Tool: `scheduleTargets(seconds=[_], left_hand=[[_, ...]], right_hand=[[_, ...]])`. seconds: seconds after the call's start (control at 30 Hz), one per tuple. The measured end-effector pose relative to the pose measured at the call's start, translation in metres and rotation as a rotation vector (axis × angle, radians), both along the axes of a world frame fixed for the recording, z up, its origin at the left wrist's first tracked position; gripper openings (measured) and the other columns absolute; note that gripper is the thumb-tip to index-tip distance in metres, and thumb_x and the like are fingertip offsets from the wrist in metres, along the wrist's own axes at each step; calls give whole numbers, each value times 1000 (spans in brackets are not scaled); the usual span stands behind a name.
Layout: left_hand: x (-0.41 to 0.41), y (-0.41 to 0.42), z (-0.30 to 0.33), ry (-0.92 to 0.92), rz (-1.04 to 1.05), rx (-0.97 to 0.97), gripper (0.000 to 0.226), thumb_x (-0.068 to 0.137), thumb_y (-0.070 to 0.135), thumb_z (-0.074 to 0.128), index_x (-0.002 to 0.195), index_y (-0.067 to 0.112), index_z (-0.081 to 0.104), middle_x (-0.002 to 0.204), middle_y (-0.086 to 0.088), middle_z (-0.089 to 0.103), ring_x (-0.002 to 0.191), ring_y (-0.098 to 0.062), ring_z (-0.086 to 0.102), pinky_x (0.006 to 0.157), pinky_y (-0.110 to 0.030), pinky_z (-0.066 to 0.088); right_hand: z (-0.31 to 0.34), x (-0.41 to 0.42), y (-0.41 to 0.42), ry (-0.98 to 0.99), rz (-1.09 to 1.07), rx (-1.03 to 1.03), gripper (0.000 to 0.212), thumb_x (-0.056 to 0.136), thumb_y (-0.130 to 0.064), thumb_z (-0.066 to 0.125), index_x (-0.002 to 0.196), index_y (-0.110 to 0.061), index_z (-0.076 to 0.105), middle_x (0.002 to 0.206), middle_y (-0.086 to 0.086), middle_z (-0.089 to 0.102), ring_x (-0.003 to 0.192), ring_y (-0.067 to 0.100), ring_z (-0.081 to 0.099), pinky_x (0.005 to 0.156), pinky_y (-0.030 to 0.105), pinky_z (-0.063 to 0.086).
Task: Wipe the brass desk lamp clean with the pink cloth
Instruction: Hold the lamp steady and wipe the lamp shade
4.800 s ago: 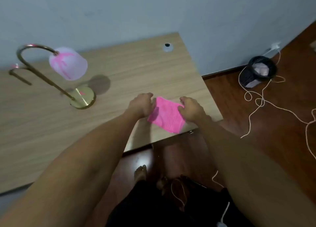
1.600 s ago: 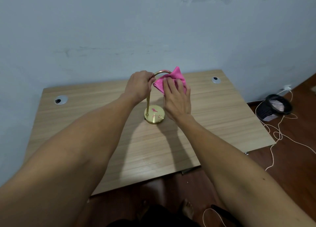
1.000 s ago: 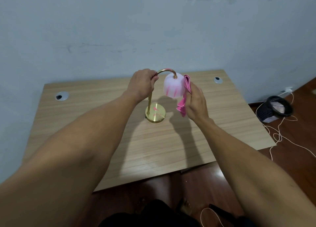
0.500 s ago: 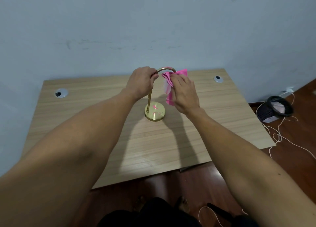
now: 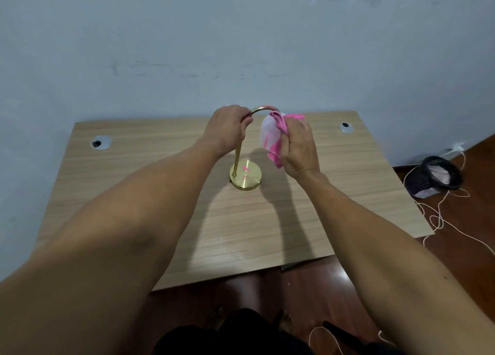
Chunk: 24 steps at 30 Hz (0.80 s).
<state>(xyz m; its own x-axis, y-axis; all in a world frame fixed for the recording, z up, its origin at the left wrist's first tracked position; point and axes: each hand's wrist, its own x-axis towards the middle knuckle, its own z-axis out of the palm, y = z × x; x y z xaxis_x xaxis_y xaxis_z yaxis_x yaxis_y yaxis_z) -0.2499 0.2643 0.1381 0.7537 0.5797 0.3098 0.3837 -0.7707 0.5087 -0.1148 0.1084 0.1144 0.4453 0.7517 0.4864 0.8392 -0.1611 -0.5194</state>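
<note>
The brass desk lamp (image 5: 245,178) stands upright at the middle of the wooden desk (image 5: 166,194), with a round base, a thin stem and an arched neck. Its white shade (image 5: 267,135) with pink streaks hangs from the neck's right end. My left hand (image 5: 227,129) grips the top of the stem where the arch begins. My right hand (image 5: 298,146) holds the pink cloth (image 5: 280,125) pressed against the right side of the shade. Part of the cloth hangs below my fingers, and the hand hides the shade's right half.
Two round cable grommets sit in the desk, one at the back left (image 5: 101,142) and one at the back right (image 5: 345,127). A black waste bin (image 5: 434,176) and loose white cord (image 5: 442,220) lie on the wooden floor to the right. A pale wall rises right behind the desk.
Half a second ago the cloth and my right hand covered the shade; now they have slid right and down, baring the shade's left side. My left hand keeps its grip on the stem.
</note>
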Motion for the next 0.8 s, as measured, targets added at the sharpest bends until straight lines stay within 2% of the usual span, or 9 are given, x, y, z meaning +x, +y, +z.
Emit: scheduleTargets(seconds=[0.1, 0.2, 0.27, 0.33, 0.4, 0.53, 0.7, 0.8], left_hand=[[0, 1, -1, 2, -7, 11, 24, 100, 22, 51, 88, 8, 66, 81, -12, 65, 79, -36, 59, 68, -40, 44], [0, 1, -1, 1, -11, 4, 23, 100, 22, 52, 88, 8, 67, 81, -12, 65, 80, -36, 58, 67, -37, 39], [1, 1, -1, -7, -8, -1, 22, 99, 22, 53, 92, 8, 68, 84, -13, 67, 82, -36, 59, 69, -38, 41], [1, 0, -1, -8, 0, -8, 22, 99, 22, 52, 94, 8, 69, 87, -14, 68, 84, -36, 60, 72, -39, 43], [2, 0, -2, -8, 4, -11, 23, 100, 22, 52, 93, 8, 69, 86, -13, 68, 84, -35, 60, 71, -39, 42], [1, 1, -1, 1, -4, 3, 23, 100, 22, 52, 90, 9, 67, 84, -12, 67, 82, -35, 59, 68, -38, 40], [1, 1, 0, -3, -9, -3, 24, 100, 22, 52, 88, 8, 67, 82, -12, 67, 79, -35, 59, 68, -40, 44], [1, 2, -2, -7, -5, -3, 24, 100, 22, 51, 87, 8, 66, 81, -11, 66, 78, -34, 58, 66, -39, 42]], right_hand=[[-1, 1, -1, -179, 69, -137, 29, 98, -19, 43, 121, -19, 61, 117, 1, 63, 113, 23, 49, 89, 42, 41], [-4, 5, -3, -2, -9, -57, 32, 99, -12, 45, 127, -14, 60, 124, 8, 61, 116, 24, 49, 96, 43, 44], [-5, 8, -6, 151, -79, -13, 35, 102, -10, 43, 133, -14, 59, 128, 8, 61, 117, 19, 48, 97, 34, 42], [-4, 8, -8, 191, -94, -5, 36, 104, -10, 43, 135, -17, 59, 127, 4, 62, 112, 12, 45, 92, 27, 39], [-3, 6, -9, 119, -48, -28, 38, 102, -10, 44, 136, -20, 59, 128, 4, 63, 114, 15, 46, 92, 28, 39], [-4, 7, -9, -75, 55, -99, 39, 98, -11, 47, 135, -19, 57, 128, 4, 61, 122, 24, 48, 101, 47, 45], [1, 15, -13, 34, -19, -80, 40, 101, -12, 44, 138, -20, 56, 127, 5, 62, 120, 22, 48, 100, 43, 46], [0, 9, -11, -142, 51, -130, 42, 95, -17, 45, 136, -17, 56, 131, 3, 62, 119, 25, 49, 97, 45, 44]])
